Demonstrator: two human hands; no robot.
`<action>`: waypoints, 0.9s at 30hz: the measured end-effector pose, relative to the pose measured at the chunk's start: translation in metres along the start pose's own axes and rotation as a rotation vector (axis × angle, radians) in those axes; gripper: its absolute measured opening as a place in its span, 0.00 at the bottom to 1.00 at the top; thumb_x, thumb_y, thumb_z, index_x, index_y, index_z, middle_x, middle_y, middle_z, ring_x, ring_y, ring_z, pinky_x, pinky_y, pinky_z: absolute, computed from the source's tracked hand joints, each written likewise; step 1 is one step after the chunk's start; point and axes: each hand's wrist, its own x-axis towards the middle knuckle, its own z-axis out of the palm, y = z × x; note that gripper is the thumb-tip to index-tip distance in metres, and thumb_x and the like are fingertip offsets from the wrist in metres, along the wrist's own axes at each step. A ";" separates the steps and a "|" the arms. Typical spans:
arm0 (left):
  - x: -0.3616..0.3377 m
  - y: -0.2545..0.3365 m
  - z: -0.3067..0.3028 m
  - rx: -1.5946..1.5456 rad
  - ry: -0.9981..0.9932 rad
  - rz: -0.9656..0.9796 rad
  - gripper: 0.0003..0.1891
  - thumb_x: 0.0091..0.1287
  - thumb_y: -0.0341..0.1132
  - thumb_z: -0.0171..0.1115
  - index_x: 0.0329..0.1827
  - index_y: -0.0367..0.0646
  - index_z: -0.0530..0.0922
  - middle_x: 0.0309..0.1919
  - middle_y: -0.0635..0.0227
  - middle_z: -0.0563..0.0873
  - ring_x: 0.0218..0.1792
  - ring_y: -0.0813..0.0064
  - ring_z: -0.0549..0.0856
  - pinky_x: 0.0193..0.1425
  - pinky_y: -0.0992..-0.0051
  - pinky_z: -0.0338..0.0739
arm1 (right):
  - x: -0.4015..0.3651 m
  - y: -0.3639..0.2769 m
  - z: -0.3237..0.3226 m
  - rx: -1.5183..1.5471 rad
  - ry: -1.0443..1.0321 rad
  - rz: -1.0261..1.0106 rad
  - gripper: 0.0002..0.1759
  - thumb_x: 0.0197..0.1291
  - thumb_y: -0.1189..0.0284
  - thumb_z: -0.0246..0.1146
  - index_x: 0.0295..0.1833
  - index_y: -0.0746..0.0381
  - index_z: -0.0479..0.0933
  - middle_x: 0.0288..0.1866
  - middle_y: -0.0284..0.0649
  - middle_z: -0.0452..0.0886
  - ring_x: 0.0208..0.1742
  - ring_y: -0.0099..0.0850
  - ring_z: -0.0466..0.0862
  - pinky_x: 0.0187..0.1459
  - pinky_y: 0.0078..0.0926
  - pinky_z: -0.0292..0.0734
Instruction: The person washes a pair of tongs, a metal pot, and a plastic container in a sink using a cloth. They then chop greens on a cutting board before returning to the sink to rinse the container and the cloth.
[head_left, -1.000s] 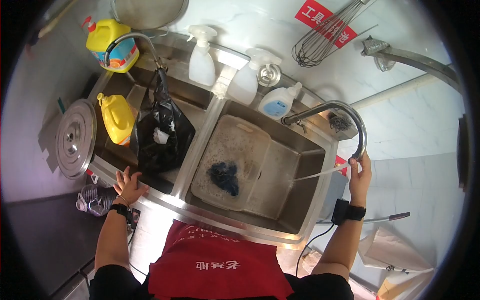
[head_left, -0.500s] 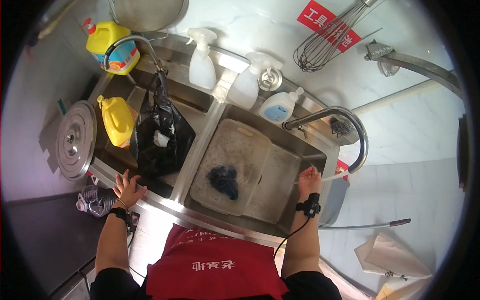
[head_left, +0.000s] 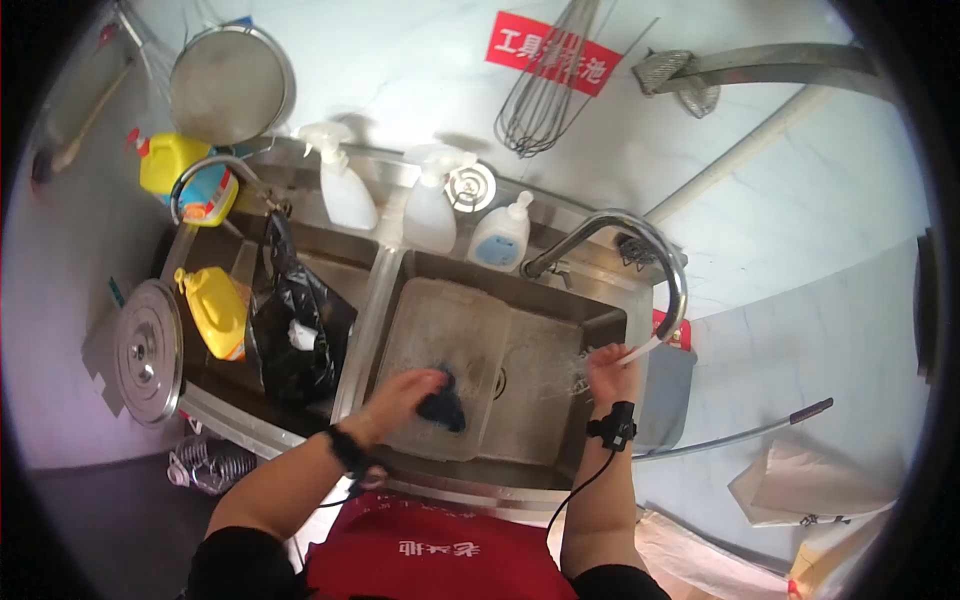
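Now left hand rests on cloth in tub, frame centre, grip unclear, right hand spread open under running faucet; deflected spray could clear the sink rim onto the wrist device.

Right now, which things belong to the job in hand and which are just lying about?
In use: left hand on blue cloth, plastic tub, right hand under running faucet.
Lying about: spray bottles, soap dispenser, yellow jugs, black bag, pot lid, whisk.

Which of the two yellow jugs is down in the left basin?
The plain jug beside the black bag; the labelled jug, blue and orange on its front, stands up on the back ledge.
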 end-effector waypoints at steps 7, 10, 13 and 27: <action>0.156 0.003 0.178 -0.411 -0.331 -0.182 0.30 0.74 0.54 0.37 0.68 0.40 0.62 0.63 0.60 0.71 0.63 0.67 0.71 0.68 0.70 0.62 | -0.024 0.016 -0.023 -0.004 -0.188 0.021 0.15 0.69 0.64 0.48 0.40 0.61 0.77 0.38 0.39 0.82 0.43 0.33 0.82 0.50 0.31 0.77; 0.179 -0.007 0.220 -0.508 -0.293 -0.199 0.34 0.72 0.59 0.35 0.70 0.40 0.58 0.67 0.59 0.66 0.68 0.66 0.65 0.72 0.69 0.56 | -0.068 0.037 0.004 -0.602 -0.228 -0.206 0.26 0.71 0.58 0.44 0.64 0.65 0.67 0.65 0.47 0.69 0.66 0.38 0.68 0.68 0.35 0.59; 0.164 -0.016 0.233 -0.498 -0.189 -0.279 0.38 0.71 0.62 0.36 0.73 0.41 0.52 0.70 0.58 0.62 0.72 0.67 0.57 0.74 0.69 0.48 | -0.054 0.044 -0.028 -1.346 -0.397 -0.444 0.34 0.72 0.50 0.30 0.75 0.60 0.46 0.76 0.48 0.48 0.76 0.46 0.46 0.73 0.42 0.39; 0.148 -0.062 0.178 -0.201 -0.151 -0.177 0.31 0.73 0.48 0.42 0.72 0.36 0.55 0.73 0.60 0.57 0.73 0.70 0.55 0.74 0.72 0.47 | -0.094 0.070 -0.005 -0.740 -0.028 0.174 0.36 0.71 0.49 0.39 0.74 0.64 0.49 0.78 0.44 0.41 0.78 0.33 0.40 0.73 0.30 0.35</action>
